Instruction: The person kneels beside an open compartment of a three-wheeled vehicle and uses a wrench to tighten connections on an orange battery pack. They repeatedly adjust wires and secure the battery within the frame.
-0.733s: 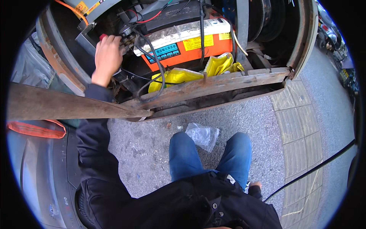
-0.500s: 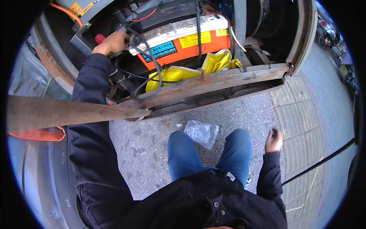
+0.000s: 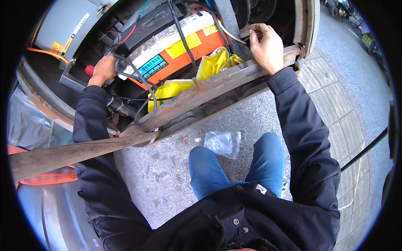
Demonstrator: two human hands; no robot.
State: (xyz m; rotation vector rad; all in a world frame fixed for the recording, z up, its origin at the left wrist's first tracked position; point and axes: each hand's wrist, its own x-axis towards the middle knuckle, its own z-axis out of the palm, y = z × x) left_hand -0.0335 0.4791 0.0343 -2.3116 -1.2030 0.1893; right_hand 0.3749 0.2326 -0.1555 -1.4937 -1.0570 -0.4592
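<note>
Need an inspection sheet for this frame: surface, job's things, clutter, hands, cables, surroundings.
Surface: grey gritty pavement under the knees; patterned paving tiles to the right.
Job's things: orange-and-white battery in the open compartment, behind a rusty metal bar.
Clutter: crumpled clear plastic bag on the pavement; yellow bag stuffed in front of the battery.
Hands: left hand closed at the battery's left end beside a red cap, what it grips is hidden; right hand grips the top of the bar's right end.
Cables: black cables loop over the battery; a red wire behind.
Surroundings: black hose across the tiles; grey housing upper left.
</note>
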